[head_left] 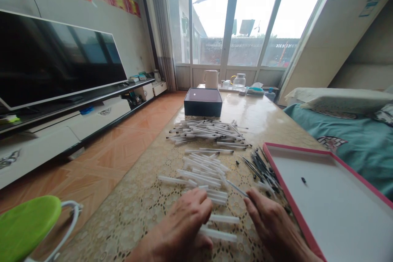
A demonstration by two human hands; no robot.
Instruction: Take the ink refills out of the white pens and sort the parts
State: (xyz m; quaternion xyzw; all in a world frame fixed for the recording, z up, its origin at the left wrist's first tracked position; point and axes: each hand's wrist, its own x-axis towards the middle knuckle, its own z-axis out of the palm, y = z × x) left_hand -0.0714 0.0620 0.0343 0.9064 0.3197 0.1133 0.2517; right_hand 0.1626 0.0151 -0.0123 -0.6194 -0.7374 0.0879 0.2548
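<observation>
Daylight fills a living room through tall, white-framed windows (208, 45) beyond a long table with a beige, flower-patterned top (129, 213); a wide black television (61, 65) stands to the left. The right hand (272, 217) pinches one slim grey rod (236, 188) between thumb and fingers. Its long axis slants forward and leftward from that grip, so its free end sits near the right-hand ends of the translucent white plastic tubes (199, 177), which lie mostly crosswise, left to right. The left hand (186, 215) is the nearer to these tubes, curled over the near side of their group; its fingertips are hidden, so I cannot tell whether it grips one.

Counted: two tubes lie apart on the near side, their right ends showing beyond the left fingers; the others overlap too much for a sure number. Farther off is one heap of white tubes with black ends (205, 131), uncountable, before one dark rectangular box (202, 108). Right of centre lies one bundle of thin black rods (262, 166), also uncountable, beside one shallow, pink-rimmed white tray (337, 204) holding one small black piece (303, 181).
</observation>
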